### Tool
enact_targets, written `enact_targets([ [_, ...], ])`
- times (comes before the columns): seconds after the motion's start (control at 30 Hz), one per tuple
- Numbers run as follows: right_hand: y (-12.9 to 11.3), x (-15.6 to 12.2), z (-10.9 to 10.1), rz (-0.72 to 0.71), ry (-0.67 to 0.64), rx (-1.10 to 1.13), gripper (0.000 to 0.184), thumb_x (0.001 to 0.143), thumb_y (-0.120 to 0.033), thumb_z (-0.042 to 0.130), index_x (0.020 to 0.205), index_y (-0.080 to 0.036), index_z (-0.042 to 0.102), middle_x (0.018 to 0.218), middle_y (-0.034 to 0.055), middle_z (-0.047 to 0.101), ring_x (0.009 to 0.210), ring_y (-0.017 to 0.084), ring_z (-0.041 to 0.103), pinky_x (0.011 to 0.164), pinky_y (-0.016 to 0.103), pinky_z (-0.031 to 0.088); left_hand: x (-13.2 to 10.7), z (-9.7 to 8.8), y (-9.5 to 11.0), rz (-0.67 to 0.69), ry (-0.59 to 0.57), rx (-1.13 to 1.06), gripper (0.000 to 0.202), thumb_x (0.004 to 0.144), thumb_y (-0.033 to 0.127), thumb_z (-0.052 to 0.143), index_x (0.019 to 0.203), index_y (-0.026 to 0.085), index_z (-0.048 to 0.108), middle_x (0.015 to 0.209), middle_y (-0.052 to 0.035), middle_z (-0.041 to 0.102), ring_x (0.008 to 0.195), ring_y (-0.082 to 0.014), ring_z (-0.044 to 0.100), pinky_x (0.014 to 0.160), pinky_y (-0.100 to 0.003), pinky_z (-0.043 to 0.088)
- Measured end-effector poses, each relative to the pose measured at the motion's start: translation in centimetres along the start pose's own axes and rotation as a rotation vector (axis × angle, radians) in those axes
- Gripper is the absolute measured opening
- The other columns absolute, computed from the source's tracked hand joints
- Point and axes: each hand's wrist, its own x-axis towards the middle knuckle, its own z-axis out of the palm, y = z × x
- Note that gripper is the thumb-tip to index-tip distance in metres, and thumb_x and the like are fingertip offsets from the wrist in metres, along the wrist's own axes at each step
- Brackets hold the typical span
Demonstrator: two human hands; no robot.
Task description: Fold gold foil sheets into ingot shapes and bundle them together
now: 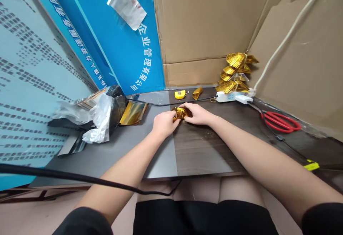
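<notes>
Between my two hands, on the dark half of the table, lies a small gold foil paper piece gathered at its middle. My left hand has its fingers closed on the left end. From the other side my right hand pinches the right end with thumb and fingers. Part of the foil is hidden behind the fingers. Just behind it are a yellow tape measure and a folded gold foil piece. Several pleated gold foil fans are stacked at the back right.
Gold foil sheets lie left, beside crumpled plastic wrapping. A white power strip and red-handled scissors are on the right. A black cable crosses the back. Cardboard and a blue panel stand behind.
</notes>
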Motion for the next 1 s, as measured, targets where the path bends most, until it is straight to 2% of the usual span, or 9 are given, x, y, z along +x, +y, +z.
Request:
enact_targets([
  [0.47, -0.53, -0.16, -0.25, 0.105, 0.044, 0.072, 0.047, 0.079, -0.016, 0.065, 0.126, -0.016, 0.063, 0.116, 0.0087, 0.075, 0.099, 0.022, 0.071, 0.091, 0.034, 0.055, -0.16, -0.42, -0.49, -0.09, 0.07, -0.033, 0.02, 0.091, 0.042, 0.057, 0.094, 0.025, 0.068, 0.1, -0.0027, 0.077, 0.093, -0.0211, 0.07, 0.067, -0.026, 0.039],
  [0.7, -0.66, -0.17, 0.17, 0.103, 0.08, 0.064, 0.045, 0.08, -0.018, 0.065, 0.126, -0.017, 0.064, 0.11, 0.0072, 0.076, 0.094, 0.02, 0.072, 0.086, 0.032, 0.055, -0.13, -0.32, -0.02, -0.15, 0.09, -0.03, 0.021, 0.091, 0.043, 0.058, 0.092, 0.024, 0.068, 0.1, -0.0054, 0.077, 0.094, -0.0229, 0.071, 0.069, -0.026, 0.043],
  [1.0, -0.99, -0.11, 0.64, 0.056, 0.082, 0.042, 0.05, 0.079, -0.022, 0.068, 0.128, -0.014, 0.066, 0.112, 0.0095, 0.076, 0.096, 0.022, 0.072, 0.089, 0.033, 0.056, -0.02, 0.0, -0.14, -0.155, 0.093, -0.025, 0.027, 0.092, 0.049, 0.059, 0.094, 0.025, 0.071, 0.102, -0.0061, 0.078, 0.097, -0.0233, 0.071, 0.077, -0.027, 0.049],
])
